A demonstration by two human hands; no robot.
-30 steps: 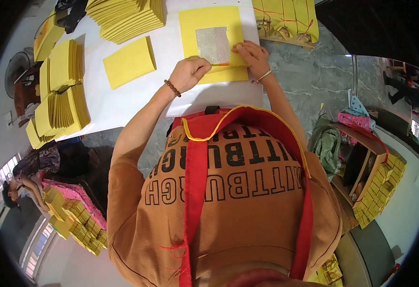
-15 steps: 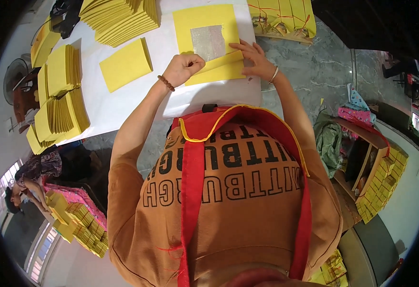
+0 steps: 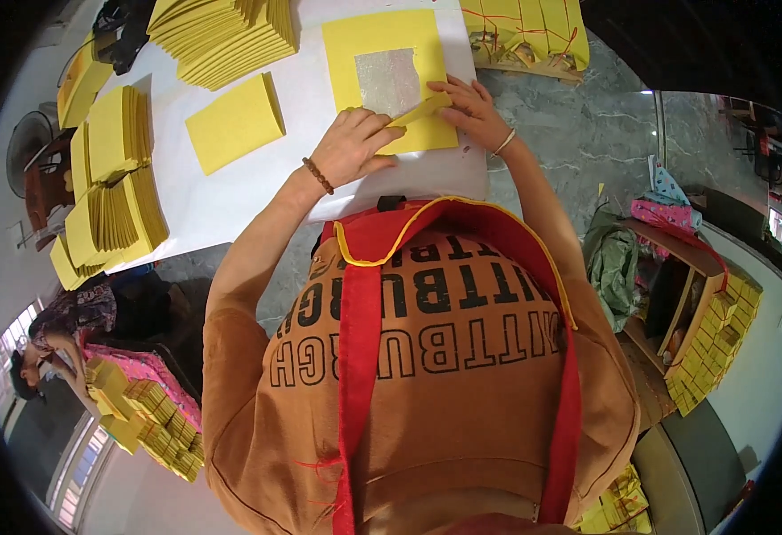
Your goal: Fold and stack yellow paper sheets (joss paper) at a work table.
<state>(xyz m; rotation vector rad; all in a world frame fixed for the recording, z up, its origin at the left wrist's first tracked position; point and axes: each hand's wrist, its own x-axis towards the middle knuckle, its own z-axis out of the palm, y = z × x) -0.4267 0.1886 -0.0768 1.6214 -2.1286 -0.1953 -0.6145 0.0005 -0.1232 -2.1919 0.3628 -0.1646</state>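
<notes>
A yellow paper sheet [image 3: 342, 53] with a silver rectangle [image 3: 386, 78] in its middle lies on the white-covered table. Its near part is folded back as a narrow flap, partly raised. My left hand [image 3: 352, 147], with a beaded bracelet at the wrist, curls its fingers over the flap's left end. At the flap's right end my right hand [image 3: 471, 111] grips the paper between fingers and thumb. My fingers hide parts of the fold. Left of the sheet lies a folded yellow paper packet [image 3: 235, 122].
A tall stack of folded yellow paper [image 3: 226, 40] stands at the far left of the table [image 3: 306, 98]. More yellow bundles [image 3: 119, 134] line its left edge. Tied yellow packs [image 3: 534, 27] sit beyond its right edge. Another person [image 3: 65, 348] handles yellow bundles at lower left.
My left hand has opened from a fist and moved slightly right and nearer along the fold. The flap has shifted and lifted between my hands. My right hand has barely moved.
</notes>
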